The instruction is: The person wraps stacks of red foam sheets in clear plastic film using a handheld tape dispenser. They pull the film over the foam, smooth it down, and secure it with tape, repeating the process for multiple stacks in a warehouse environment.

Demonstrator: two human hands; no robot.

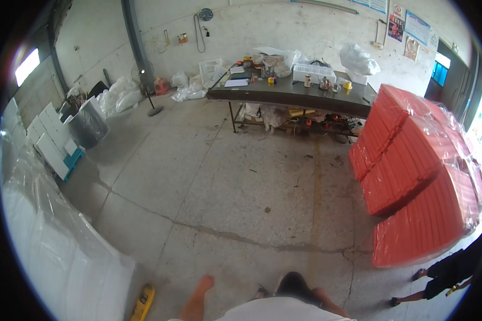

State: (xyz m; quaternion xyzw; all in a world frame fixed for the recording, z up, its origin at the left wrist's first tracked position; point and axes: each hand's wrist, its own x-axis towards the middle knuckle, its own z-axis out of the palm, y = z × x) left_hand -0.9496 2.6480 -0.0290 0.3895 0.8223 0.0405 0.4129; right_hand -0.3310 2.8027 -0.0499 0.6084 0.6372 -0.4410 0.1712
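My left hand point(206, 282) hangs over the concrete floor point(241, 182) at the lower middle, touching nothing that I can see. Its outline is compact, but the fingers are too small and blurred to read. The closest thing to it is a yellow tool or handle-like piece point(143, 303) on the floor to its left, cut off by the lower edge. On the right, part of my right arm point(329, 302) shows beside my white shirt point(284, 310); the hand itself does not show. A dark-clothed knee point(293, 283) sticks out between the arms.
Clear-wrapped white stacks point(64, 246) line the left. Wrapped red panels point(412, 176) tower at the right, with a person in dark clothes point(455, 270) beside them. A long dark table point(284, 93) holding boxes and small items stands along the far wall. A grey bin point(90, 125) stands far left.
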